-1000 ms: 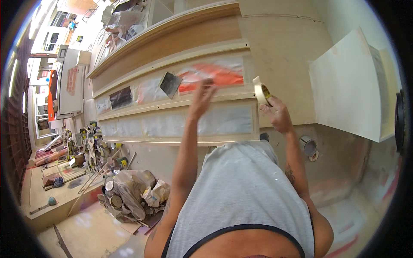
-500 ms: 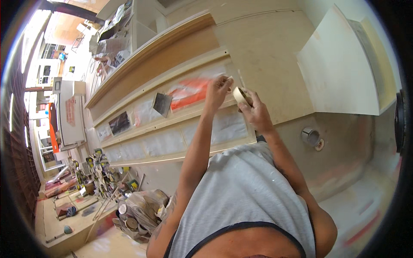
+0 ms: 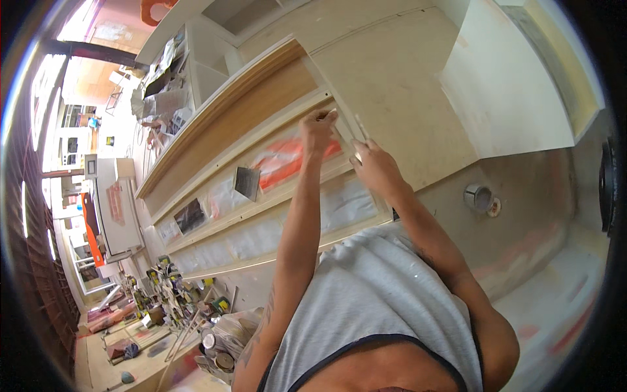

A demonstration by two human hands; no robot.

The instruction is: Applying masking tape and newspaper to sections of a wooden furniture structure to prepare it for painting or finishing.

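Note:
My left hand (image 3: 318,130) is closed in a pinch above the right end of a pale wooden frame (image 3: 281,176). A small pale bit at its fingertips looks like the loose end of masking tape. Lower and to the right, my right hand (image 3: 379,168) is closed round a roll of masking tape (image 3: 356,159), now seen almost edge-on and mostly hidden by the fingers. Cloudy plastic film (image 3: 261,232) covers the frame's openings, with an orange-red patch (image 3: 281,163) under my left forearm. On the frame lie a grey square piece (image 3: 247,183) and a dark square piece (image 3: 190,216).
Beyond the frame stands a brown wooden board (image 3: 261,104) with a raised edge. A white panel (image 3: 509,78) rises at the right, near a metal can (image 3: 478,196) on the floor. Cluttered cans and tools (image 3: 170,287) fill the lower left, beside a plastic bag (image 3: 238,330).
Both hands have shifted slightly left, the left one also upward. The tape roll has turned from showing its round side to nearly edge-on. My view has tilted a little.

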